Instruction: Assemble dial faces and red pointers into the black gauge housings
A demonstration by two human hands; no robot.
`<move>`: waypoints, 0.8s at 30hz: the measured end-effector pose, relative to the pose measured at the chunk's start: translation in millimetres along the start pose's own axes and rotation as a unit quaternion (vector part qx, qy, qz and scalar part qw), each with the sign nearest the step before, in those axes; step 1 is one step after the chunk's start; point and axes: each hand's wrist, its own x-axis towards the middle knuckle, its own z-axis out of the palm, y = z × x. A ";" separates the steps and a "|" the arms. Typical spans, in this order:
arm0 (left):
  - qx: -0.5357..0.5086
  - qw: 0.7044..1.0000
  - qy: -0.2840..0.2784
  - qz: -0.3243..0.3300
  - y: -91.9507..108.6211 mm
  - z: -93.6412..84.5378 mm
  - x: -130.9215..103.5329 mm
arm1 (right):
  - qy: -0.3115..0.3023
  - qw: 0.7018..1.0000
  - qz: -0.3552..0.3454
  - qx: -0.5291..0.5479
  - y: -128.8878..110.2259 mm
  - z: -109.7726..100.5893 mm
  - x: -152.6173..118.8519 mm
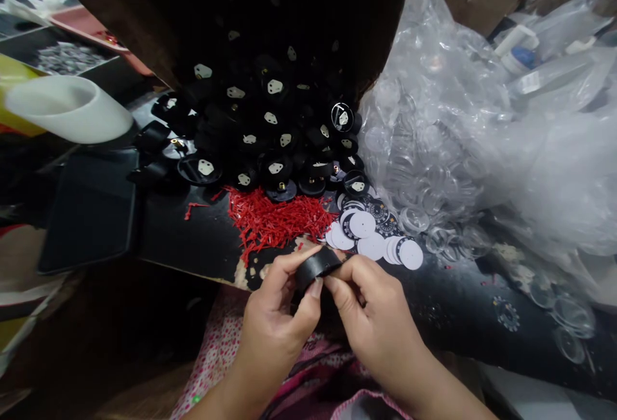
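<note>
A black round gauge housing [317,267] is tilted up on its side in front of me, above the near edge of the bench. My left hand [284,304] grips it between thumb and fingers. Against its right edge, my right hand [369,294] is closed in a pinch; whatever lies between those fingertips is hidden. Just beyond my hands is a pile of small red pointers [277,217]. Round dial discs [371,246], some white side up and some showing black printed faces, lie to the right of the pointers.
Many similar black housings [274,168] with pale plates are heaped behind. Clear plastic bags [443,118] and clear round covers [571,314] occupy the right side. At left are a white cup-like container [72,108], a dark flat tray-like object [89,211] and a bin of small metal parts [70,56].
</note>
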 end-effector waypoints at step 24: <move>-0.212 0.950 -0.040 -0.226 -18.1 13.5 6.3 | 0.012 0.966 -0.094 -0.239 3.8 -17.4 26.6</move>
